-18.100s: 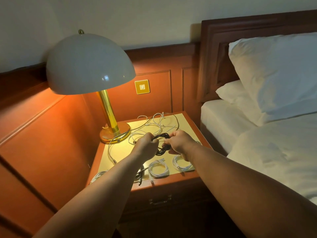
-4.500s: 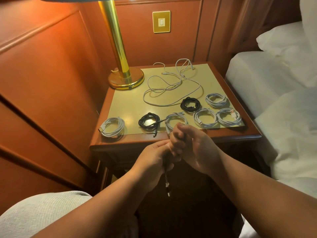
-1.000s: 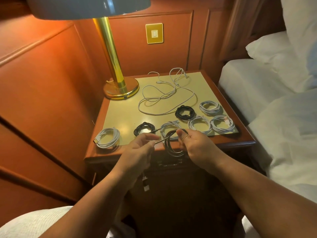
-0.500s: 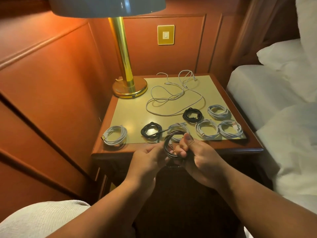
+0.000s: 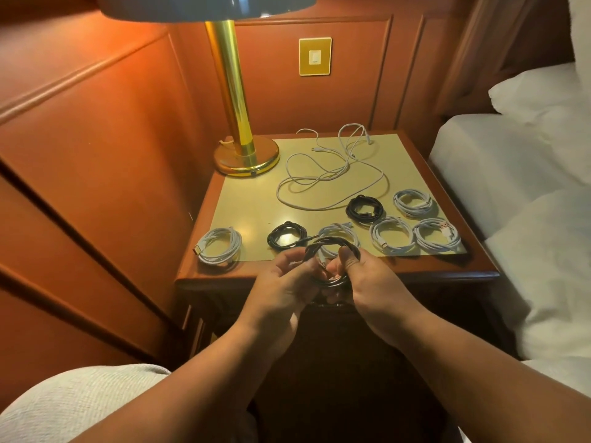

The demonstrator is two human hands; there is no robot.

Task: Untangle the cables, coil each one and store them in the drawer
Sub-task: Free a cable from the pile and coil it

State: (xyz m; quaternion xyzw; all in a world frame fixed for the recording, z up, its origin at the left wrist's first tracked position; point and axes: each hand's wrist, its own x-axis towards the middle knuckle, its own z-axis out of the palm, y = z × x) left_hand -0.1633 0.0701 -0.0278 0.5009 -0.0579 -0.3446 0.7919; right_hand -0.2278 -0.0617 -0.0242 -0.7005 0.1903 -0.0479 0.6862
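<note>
I hold a black cable coil in front of the nightstand's front edge. My right hand grips its right side, thumb up over the loops. My left hand pinches the left side of the same coil. On the nightstand top lie several finished coils: white ones and black ones. A loose white cable tangle sprawls behind them. The drawer front below is dark and mostly hidden by my hands.
A brass lamp stands at the back left of the nightstand, its shade overhead. A wood-panelled wall with a switch plate runs behind. The bed with white linen is on the right. A pale fabric-covered knee shows at bottom left.
The trailing black cable end has been wound in; both hands have closed in on the coil, and the free tail no longer hangs below my left hand.
</note>
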